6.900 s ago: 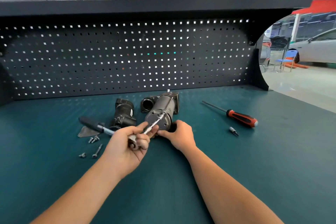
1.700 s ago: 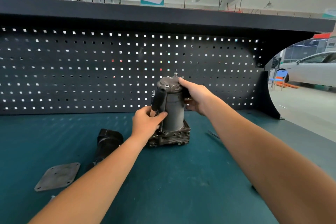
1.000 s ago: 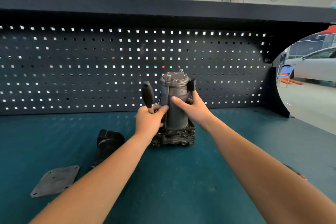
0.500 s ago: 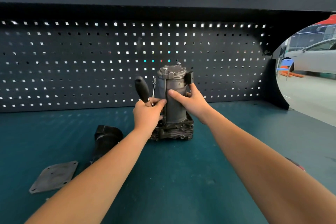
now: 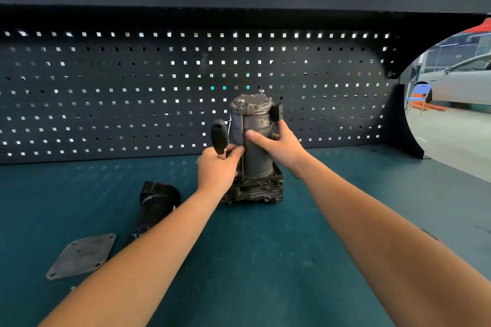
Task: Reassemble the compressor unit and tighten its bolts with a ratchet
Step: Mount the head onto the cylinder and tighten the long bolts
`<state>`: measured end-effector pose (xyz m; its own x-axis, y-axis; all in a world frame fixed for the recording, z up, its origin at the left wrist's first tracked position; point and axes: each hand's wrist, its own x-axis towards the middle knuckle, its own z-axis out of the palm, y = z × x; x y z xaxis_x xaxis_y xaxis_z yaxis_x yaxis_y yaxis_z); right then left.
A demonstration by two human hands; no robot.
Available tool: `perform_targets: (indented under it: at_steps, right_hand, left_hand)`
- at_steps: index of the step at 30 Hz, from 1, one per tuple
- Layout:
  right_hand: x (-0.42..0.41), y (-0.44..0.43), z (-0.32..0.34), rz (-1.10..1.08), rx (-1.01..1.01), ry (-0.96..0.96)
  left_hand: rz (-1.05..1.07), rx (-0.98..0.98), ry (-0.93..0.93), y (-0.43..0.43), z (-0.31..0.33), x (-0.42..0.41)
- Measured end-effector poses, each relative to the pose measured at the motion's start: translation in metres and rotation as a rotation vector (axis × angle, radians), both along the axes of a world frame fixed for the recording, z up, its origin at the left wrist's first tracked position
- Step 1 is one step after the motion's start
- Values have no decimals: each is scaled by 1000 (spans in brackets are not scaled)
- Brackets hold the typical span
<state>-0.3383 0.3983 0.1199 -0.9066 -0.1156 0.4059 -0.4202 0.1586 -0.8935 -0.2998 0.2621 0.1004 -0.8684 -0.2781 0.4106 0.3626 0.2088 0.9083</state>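
The grey compressor unit [image 5: 256, 164] stands upright on its finned base at the middle of the bench. Bolt heads show on its top cap [image 5: 251, 103]. My right hand [image 5: 281, 147] wraps the cylinder's right side, thumb across the front. My left hand [image 5: 216, 167] rests against the cylinder's left side and is shut on the ratchet [image 5: 219, 138], whose black handle points up. The ratchet's head is hidden behind my fingers.
A black housing part [image 5: 156, 200] lies left of the unit. A flat grey cover plate [image 5: 82, 255] with corner holes lies near the front left. The dark pegboard [image 5: 132, 93] closes the back of the teal bench [image 5: 252, 260]. A red tool handle [image 5: 431, 236] peeks behind my right forearm.
The compressor went from lying on its side to standing upright. Over the last second both hands have held nearly still, the ratchet handle tilting slightly; the view dropped a little.
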Motion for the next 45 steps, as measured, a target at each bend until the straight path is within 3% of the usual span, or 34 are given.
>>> perform_targets:
  at_steps: [3,7,9,14,21,26,32,37,45]
  right_hand:
    - [3,-1,2,-39,52,6]
    - [10,-3,9,-304,217,262]
    - [14,-2,14,-321,258,348]
    - [13,-2,14,-210,171,269]
    - [1,-8,-8,-77,21,-74]
    - [-6,-10,-18,-90,-18,-46]
    - [-14,-21,-27,-104,-114,-2]
    - [-6,-23,-24,-290,-49,76]
    - [50,-18,-22,-281,-34,80]
  left_hand:
    - [34,-103,26,1,-1,1]
    - [19,-93,-1,1,2,1]
    - [-24,-52,-36,-2,4,1]
    - [-195,262,-191,-19,4,2]
    - [-224,292,-195,-23,22,-8]
    - [-148,121,-296,-14,60,-20]
    - [-214,-101,-415,-10,82,-28]
    - [-165,-95,-382,-12,84,-27]
    - [-197,-161,-339,-15,82,21]
